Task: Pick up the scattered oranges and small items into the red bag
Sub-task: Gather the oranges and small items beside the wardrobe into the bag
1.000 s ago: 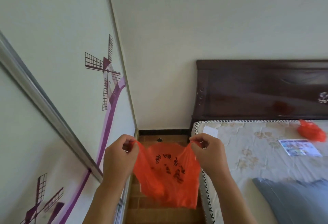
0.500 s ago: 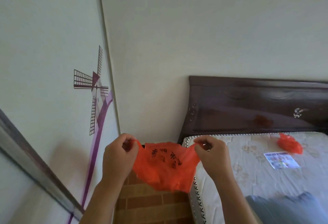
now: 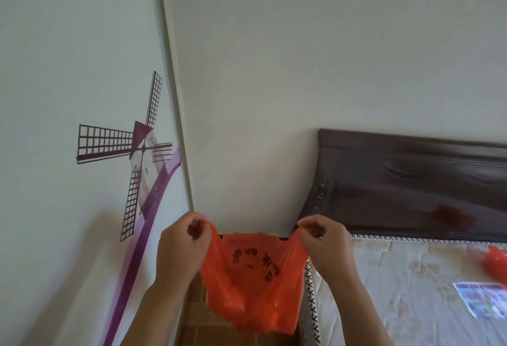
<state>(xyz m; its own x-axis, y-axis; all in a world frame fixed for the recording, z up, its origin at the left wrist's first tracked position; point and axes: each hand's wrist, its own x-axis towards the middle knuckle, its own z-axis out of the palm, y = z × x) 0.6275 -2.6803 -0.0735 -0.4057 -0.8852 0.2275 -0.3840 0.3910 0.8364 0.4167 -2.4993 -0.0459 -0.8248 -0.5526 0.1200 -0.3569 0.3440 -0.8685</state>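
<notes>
A red plastic bag (image 3: 253, 277) with black printed characters hangs stretched between my two hands in front of me. My left hand (image 3: 182, 247) pinches its left handle and my right hand (image 3: 325, 244) pinches its right handle. The bag's mouth is pulled wide and its body sags below. No oranges or small items show clearly; a second crumpled red bag (image 3: 495, 262) lies on the mattress at the right edge.
A mattress (image 3: 397, 291) with a dark wooden headboard (image 3: 411, 181) fills the right. A printed leaflet (image 3: 482, 300) lies on it. A wardrobe door (image 3: 82, 153) with a windmill picture stands on the left. Brick-pattern floor (image 3: 197, 315) shows in the gap between.
The view has tilted upward, so the bed and floor sit lower in frame. My hands have pulled the bag's handles further apart, widening its mouth.
</notes>
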